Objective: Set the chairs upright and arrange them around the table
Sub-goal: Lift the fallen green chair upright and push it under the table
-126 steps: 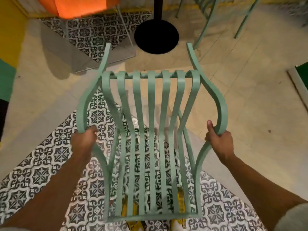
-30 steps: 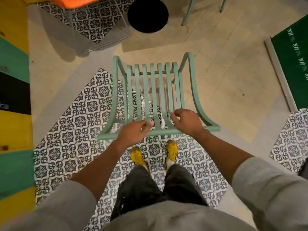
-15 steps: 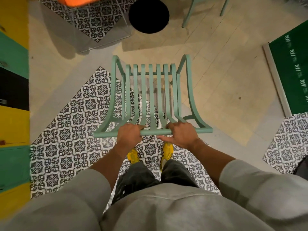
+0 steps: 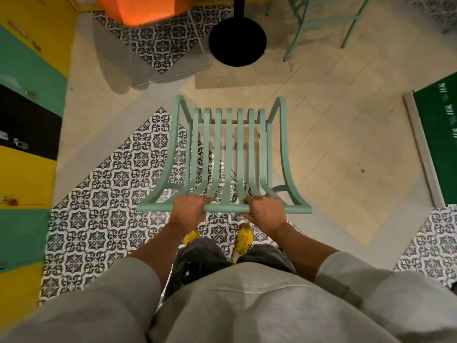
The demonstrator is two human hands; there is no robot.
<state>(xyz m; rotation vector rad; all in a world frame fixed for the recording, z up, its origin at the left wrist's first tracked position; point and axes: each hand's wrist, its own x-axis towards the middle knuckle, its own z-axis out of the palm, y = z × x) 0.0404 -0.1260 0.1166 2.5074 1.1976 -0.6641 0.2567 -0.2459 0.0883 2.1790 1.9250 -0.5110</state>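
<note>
Hands meet on the top rail of a mint-green slatted chair at the centre of the frame. The left hand is curled shut over the rail left of its middle, knuckles up, forearm running back toward the lower left. The right hand is wrapped around the same rail just right of the middle, its forearm angling toward the lower right; both arms end in grey sleeves. The chair stands upright on the floor, half on patterned tiles, its seat slats pointing toward a black round table base at upper centre. Yellow shoes show below the rail. Legs of another green chair appear at upper right, an orange seat at upper left.
</note>
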